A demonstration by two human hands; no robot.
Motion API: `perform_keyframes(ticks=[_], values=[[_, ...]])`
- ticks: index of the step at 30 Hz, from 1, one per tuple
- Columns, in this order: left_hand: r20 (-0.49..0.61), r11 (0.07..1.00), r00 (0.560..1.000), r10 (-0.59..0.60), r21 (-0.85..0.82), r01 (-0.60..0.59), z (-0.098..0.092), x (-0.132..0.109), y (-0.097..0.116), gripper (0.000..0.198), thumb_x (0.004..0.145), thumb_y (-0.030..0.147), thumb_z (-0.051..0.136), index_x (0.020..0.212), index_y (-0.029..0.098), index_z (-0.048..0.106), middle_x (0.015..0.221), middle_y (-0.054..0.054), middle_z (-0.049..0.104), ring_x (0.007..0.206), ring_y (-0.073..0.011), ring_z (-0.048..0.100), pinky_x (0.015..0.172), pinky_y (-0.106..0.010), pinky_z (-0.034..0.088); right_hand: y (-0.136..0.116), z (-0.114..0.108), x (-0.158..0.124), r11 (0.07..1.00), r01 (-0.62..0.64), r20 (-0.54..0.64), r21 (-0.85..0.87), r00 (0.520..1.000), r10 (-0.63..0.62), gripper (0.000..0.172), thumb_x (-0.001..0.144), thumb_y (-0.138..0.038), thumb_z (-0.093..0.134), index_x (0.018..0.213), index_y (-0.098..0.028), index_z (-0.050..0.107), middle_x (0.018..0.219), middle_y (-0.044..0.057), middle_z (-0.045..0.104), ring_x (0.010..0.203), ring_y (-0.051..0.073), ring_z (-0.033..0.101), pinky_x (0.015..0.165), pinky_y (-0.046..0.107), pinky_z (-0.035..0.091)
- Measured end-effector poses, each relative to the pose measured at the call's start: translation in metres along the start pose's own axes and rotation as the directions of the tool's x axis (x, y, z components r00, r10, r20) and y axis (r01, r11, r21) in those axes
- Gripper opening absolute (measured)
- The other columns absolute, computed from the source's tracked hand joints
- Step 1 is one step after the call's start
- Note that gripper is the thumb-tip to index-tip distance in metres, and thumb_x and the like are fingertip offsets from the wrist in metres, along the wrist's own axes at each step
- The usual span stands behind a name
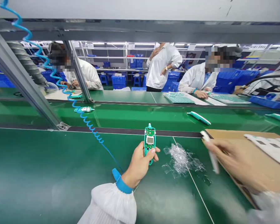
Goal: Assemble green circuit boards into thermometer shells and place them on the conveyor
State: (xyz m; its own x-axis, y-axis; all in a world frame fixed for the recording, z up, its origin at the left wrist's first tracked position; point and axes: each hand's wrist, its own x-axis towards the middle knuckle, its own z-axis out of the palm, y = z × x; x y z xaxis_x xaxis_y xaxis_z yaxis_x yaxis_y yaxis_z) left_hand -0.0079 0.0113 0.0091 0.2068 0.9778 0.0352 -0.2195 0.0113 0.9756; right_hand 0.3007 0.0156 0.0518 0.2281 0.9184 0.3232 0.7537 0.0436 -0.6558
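My left hand [140, 161] is wrapped round a green handheld device [149, 144] with an open front and a pointed tip. Its circuit board and small grey display face up, my thumb across the lower end. A blue wrist strap [123, 185] encircles my left wrist. At the right, my right hand [233, 161], smeared by motion, grips a long white plastic cover [211, 152] above the edge of a cardboard box [254, 174]. A pile of clear plastic film pieces [180, 158] lies on the green bench between my hands.
White covers [270, 147] lie on the cardboard. Beyond the bench edge, a green belt carries an open device [84, 109] and a closed one [199, 118]. A blue coiled cord [91, 127] crosses the left side near a metal post [25, 77]. Co-workers [198, 77] are across the line.
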Motion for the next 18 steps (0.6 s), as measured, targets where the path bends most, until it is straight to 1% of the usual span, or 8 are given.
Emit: perform_keyframes(ticks=[2,4,7,9,12,14,16,18], values=[[-0.007,1.0,1.0,0.001,0.009,-0.001,-0.001,0.001,-0.001,0.04,0.09,0.053,0.064,0.099,0.014,0.063,0.071,0.0,0.059,0.066,-0.0127,0.053,0.067,-0.027,0.041,-0.04,0.036,-0.005,0.921,-0.198,0.286,0.336,0.953,0.101,0.051,0.073,-0.073,0.068,0.086,-0.024,0.076,0.093,0.01,0.072,0.089,0.026,0.064,0.075,0.037,0.049],[-0.033,1.0,0.999,-0.01,0.016,0.011,-0.002,0.003,-0.002,0.042,0.091,0.056,0.062,0.096,0.015,0.063,0.065,0.002,0.054,0.06,-0.0116,0.048,0.061,-0.026,0.037,-0.068,0.07,-0.011,0.718,-0.38,0.463,0.584,0.882,0.09,0.051,0.073,-0.069,0.074,0.093,-0.023,0.076,0.099,0.008,0.071,0.09,0.022,0.063,0.077,0.034,0.05],[-0.131,0.996,0.99,-0.044,0.068,0.053,-0.004,0.006,-0.002,0.055,0.096,0.064,0.045,0.093,0.014,0.065,0.058,0.002,0.05,0.053,-0.0116,0.043,0.054,-0.027,0.034,-0.089,0.111,-0.021,0.434,-0.509,0.555,0.743,0.832,0.026,0.044,0.075,-0.061,0.079,0.095,-0.021,0.072,0.098,0.005,0.071,0.088,0.017,0.063,0.08,0.031,0.05],[-0.224,0.985,0.975,-0.013,0.167,0.051,-0.007,0.007,-0.003,0.062,0.099,0.065,0.034,0.101,0.013,0.069,0.063,-0.001,0.058,0.054,-0.0131,0.046,0.056,-0.028,0.038,-0.094,0.129,-0.027,0.325,-0.547,0.578,0.772,0.816,0.0,0.04,0.076,-0.055,0.08,0.096,-0.022,0.069,0.098,0.004,0.072,0.09,0.017,0.066,0.084,0.031,0.051],[-0.263,0.93,0.959,0.108,0.367,-0.004,-0.011,0.007,-0.003,0.05,0.1,0.057,0.041,0.125,0.021,0.067,0.098,-0.007,0.074,0.08,-0.0181,0.063,0.076,-0.031,0.048,-0.098,0.14,-0.034,0.27,-0.557,0.579,0.785,0.815,-0.002,0.044,0.076,-0.048,0.083,0.106,-0.021,0.065,0.103,0.005,0.074,0.094,0.018,0.069,0.091,0.034,0.052],[-0.225,0.893,0.962,0.153,0.449,-0.036,-0.012,0.005,-0.003,0.044,0.098,0.052,0.051,0.131,0.027,0.066,0.12,-0.006,0.073,0.105,-0.0221,0.065,0.092,-0.033,0.048,-0.098,0.142,-0.038,0.26,-0.535,0.551,0.804,0.834,0.013,0.051,0.075,-0.046,0.085,0.113,-0.021,0.062,0.107,0.006,0.074,0.096,0.018,0.071,0.096,0.036,0.052],[-0.181,0.879,0.971,0.156,0.473,-0.053,-0.01,0.003,-0.002,0.042,0.096,0.05,0.056,0.131,0.029,0.066,0.128,-0.004,0.071,0.116,-0.0241,0.064,0.099,-0.034,0.047,-0.098,0.144,-0.041,0.259,-0.512,0.523,0.819,0.852,0.028,0.056,0.074,-0.046,0.086,0.117,-0.021,0.06,0.111,0.007,0.074,0.1,0.02,0.071,0.1,0.038,0.052],[-0.154,0.885,0.977,0.147,0.462,-0.06,-0.007,0.0,-0.001,0.043,0.096,0.049,0.057,0.132,0.029,0.066,0.128,-0.003,0.071,0.115,-0.0239,0.065,0.098,-0.034,0.049,-0.095,0.146,-0.042,0.271,-0.487,0.498,0.83,0.867,0.032,0.059,0.073,-0.048,0.085,0.12,-0.021,0.06,0.116,0.009,0.073,0.105,0.022,0.071,0.102,0.039,0.051]])
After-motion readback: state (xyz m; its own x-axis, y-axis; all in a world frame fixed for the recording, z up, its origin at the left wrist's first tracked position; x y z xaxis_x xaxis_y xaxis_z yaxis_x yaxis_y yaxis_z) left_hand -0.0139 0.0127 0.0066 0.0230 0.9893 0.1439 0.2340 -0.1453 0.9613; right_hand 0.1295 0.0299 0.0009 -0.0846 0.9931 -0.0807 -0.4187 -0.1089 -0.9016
